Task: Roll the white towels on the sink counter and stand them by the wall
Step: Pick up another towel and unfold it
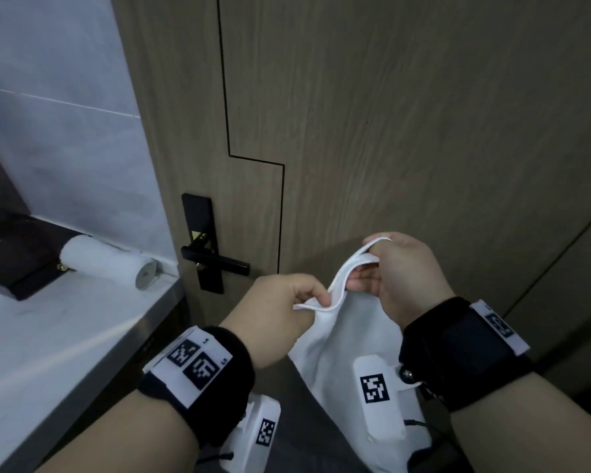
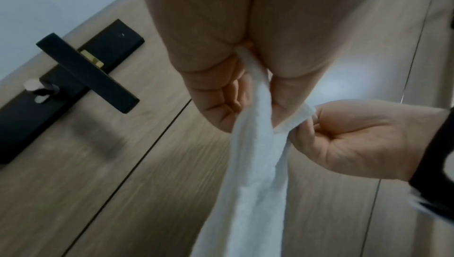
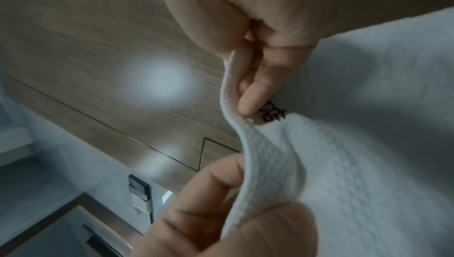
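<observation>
A white towel (image 1: pixel 335 339) hangs unrolled in the air in front of the wooden door. My left hand (image 1: pixel 316 300) pinches its top hem at the lower left. My right hand (image 1: pixel 369 264) pinches the same hem a little higher and to the right. In the left wrist view the towel (image 2: pixel 253 183) runs down from between my left fingers (image 2: pixel 221 105). In the right wrist view the hem (image 3: pixel 267 164) curves from my right fingers (image 3: pixel 250 94) to my left hand, beside a small black mark (image 3: pixel 272 114). A second towel, rolled (image 1: pixel 106 259), lies on its side on the counter by the tiled wall.
The pale stone counter (image 1: pixel 48 343) lies to my left, its edge near my left wrist. A dark box (image 1: pixel 14 264) sits on it beside the rolled towel. A black door handle (image 1: pixel 215 262) sticks out of the wooden door (image 1: pixel 423 131) just left of my hands.
</observation>
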### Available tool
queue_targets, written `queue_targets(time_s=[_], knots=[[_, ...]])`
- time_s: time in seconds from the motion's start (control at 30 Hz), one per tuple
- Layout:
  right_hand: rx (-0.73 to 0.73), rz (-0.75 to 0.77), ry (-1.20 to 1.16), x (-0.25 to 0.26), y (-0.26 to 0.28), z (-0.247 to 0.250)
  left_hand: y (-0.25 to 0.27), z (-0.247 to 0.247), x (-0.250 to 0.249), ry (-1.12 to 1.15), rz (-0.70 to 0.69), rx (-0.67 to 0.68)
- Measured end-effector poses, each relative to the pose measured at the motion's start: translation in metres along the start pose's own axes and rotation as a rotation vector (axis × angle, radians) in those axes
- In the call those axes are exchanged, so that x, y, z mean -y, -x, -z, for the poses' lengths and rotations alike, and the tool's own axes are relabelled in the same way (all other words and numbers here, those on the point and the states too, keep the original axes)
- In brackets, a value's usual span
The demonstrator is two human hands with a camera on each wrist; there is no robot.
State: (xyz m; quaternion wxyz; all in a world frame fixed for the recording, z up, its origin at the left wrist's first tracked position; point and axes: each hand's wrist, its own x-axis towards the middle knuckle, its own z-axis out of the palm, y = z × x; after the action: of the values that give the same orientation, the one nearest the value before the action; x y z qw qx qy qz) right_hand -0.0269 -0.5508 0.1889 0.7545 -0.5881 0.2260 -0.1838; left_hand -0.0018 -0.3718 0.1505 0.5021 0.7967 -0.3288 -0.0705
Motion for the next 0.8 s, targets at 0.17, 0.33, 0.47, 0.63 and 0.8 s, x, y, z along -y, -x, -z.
queue_targets(time_s=[0.17, 0.33, 0.47, 0.63, 0.8], knots=[[-0.005, -0.015, -0.020, 0.003, -0.002, -0.003, -0.002, 0.009, 0.014, -0.125, 0.086, -0.046], [0.028, -0.035, -0.012, 0.000, -0.003, -0.016, 0.003, 0.012, 0.027, -0.174, 0.156, 0.154], [0.041, -0.026, 0.015, -0.005, -0.008, -0.030, 0.011, 0.015, 0.037, -0.141, 0.246, 0.200], [0.104, 0.016, 0.079, -0.014, -0.012, -0.038, 0.016, 0.044, 0.049, -0.130, 0.331, -0.028], [0.111, 0.149, 0.253, -0.024, -0.014, -0.045, 0.020, 0.087, 0.049, -0.266, 0.325, -0.218]])
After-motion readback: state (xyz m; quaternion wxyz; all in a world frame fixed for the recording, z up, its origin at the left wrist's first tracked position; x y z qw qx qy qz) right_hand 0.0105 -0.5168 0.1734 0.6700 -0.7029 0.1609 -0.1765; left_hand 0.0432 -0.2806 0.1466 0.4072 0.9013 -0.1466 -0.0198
